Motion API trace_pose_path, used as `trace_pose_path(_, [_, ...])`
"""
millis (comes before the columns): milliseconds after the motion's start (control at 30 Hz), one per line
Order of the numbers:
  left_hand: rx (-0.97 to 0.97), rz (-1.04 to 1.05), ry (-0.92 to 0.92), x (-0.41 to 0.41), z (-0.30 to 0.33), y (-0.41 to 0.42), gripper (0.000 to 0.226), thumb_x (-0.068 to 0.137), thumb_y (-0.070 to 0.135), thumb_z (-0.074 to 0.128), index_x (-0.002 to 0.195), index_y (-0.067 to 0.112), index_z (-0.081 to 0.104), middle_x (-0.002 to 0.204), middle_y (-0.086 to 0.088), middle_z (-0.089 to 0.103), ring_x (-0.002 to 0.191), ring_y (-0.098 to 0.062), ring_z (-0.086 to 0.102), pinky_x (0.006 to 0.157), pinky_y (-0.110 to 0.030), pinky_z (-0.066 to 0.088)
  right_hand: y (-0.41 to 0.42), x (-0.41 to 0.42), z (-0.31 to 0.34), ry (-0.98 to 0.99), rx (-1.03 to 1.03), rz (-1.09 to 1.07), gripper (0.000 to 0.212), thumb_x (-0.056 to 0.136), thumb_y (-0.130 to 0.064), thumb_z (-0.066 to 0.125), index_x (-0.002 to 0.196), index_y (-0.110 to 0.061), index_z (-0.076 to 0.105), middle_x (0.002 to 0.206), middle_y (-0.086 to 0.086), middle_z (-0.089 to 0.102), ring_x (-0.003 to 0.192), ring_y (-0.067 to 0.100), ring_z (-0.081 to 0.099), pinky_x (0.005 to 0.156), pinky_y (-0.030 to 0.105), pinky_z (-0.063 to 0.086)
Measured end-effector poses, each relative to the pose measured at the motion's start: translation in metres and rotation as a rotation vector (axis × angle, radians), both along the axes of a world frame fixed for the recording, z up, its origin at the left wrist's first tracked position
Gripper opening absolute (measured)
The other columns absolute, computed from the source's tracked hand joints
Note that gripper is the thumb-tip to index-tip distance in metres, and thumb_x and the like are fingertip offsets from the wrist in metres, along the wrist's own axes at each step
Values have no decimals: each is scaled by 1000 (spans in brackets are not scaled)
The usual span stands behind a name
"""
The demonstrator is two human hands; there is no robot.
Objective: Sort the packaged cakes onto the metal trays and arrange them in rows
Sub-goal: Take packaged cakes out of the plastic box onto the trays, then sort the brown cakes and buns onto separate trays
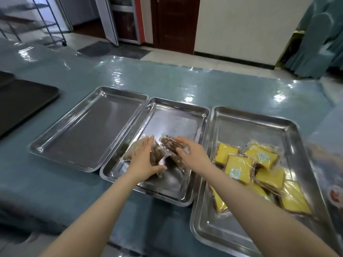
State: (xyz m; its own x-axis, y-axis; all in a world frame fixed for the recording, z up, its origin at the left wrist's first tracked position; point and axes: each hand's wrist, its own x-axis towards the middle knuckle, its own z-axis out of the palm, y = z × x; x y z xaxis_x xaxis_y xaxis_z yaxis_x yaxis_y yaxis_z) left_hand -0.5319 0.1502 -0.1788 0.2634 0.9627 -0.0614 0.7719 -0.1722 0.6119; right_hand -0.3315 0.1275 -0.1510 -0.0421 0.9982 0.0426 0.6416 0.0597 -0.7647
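Three metal trays lie side by side on a blue-covered table. The left tray (pixel 87 127) holds nothing. In the middle tray (pixel 178 117) lies a small pile of brown packaged cakes (pixel 168 145) in clear wrap. My left hand (pixel 145 158) lies flat on the pile's left side, fingers straight and thumb spread. On the pile's right side my right hand (pixel 191 153) rests, its fingers bent over a wrapped cake. The right tray (pixel 248 125) holds several yellow packaged cakes (pixel 259 169) in a loose heap.
A black tray (pixel 22 102) sits at the table's left edge. The table's far edge runs across the view, with tiled floor, a wheeled rack (pixel 50 21) and doors beyond. A teal cloth-covered object (pixel 319 38) stands at the far right.
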Motion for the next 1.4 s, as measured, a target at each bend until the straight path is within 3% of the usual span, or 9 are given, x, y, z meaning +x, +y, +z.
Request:
trace_pose_path(100, [21, 5, -148, -1, 18, -12, 111, 68, 45, 79, 150, 28, 7, 158, 4, 13, 143, -15, 16, 113, -36, 19, -8, 9, 15, -6, -31, -43, 36, 96, -23, 53, 132, -26, 55, 135, -7, 56, 111, 9, 53, 97, 24, 37])
trace_pose_path(200, [49, 14, -222, 4, 39, -24, 103, 72, 44, 76, 149, 32, 10, 156, 5, 21, 139, -17, 26, 108, -36, 27, -29, 18, 31, -10, -12, -75, 33, 95, -22, 54, 128, -25, 58, 116, -12, 64, 103, 5, 57, 93, 26, 39])
trace_pose_path(300, [87, -18, -253, 19, 57, -38, 97, 74, 45, 74, 148, 34, 12, 154, 7, 25, 137, -17, 30, 105, -36, 30, -54, 34, 47, -55, 16, -125, 34, 95, -24, 56, 128, -26, 58, 132, -6, 58, 120, 13, 52, 96, 23, 35])
trace_pose_path(533, [147, -217, -315, 83, 96, -69, 88, 79, 45, 68, 148, 36, 13, 155, 9, 23, 138, -13, 26, 104, -29, 24, -113, 92, 91, -75, 81, -194, 38, 92, -26, 60, 130, -25, 55, 132, -7, 57, 123, 11, 50, 105, 36, 40])
trace_pose_path(767, [271, -388, -347, 177, 139, -98, 79, 85, 34, 66, 148, 29, 18, 150, 10, 33, 129, -1, 31, 100, -20, 24, -162, 183, 132, -106, 235, -286, 39, 88, -20, 65, 126, -24, 56, 114, -18, 57, 110, 1, 53, 96, 22, 41])
trace_pose_path(967, [278, -442, -417, 288, 156, -123, 75, 85, 34, 65, 146, 35, 21, 147, 16, 35, 127, 6, 30, 98, -17, 25, -202, 287, 154, -174, 302, -328, 35, 89, -23, 64, 123, -27, 57, 112, -20, 58, 108, -2, 54, 95, 20, 41])
trace_pose_path(1100, [220, -424, -477, 365, 161, -143, 74, 84, 37, 64, 144, 40, 22, 147, 17, 35, 131, 2, 31, 103, -25, 28, -221, 365, 160, -254, 270, -315, 36, 90, -26, 63, 125, -28, 55, 119, -16, 58, 110, -2, 51, 96, 20, 39])
trace_pose_path(1300, [208, -444, -455, 449, 163, -159, 70, 84, 39, 63, 143, 41, 25, 147, 18, 33, 132, -1, 31, 102, -25, 28, -234, 473, 148, -460, 83, -255, 43, 90, -28, 64, 131, -25, 52, 131, -9, 55, 119, 7, 49, 92, 16, 31])
trace_pose_path(1400, [190, -460, -400, 471, 161, -162, 69, 85, 40, 62, 143, 43, 24, 148, 20, 31, 133, 0, 30, 102, -25, 29, -232, 508, 137, -505, -8, -193, 47, 89, -31, 64, 133, -24, 50, 132, -6, 55, 117, 11, 51, 92, 18, 36])
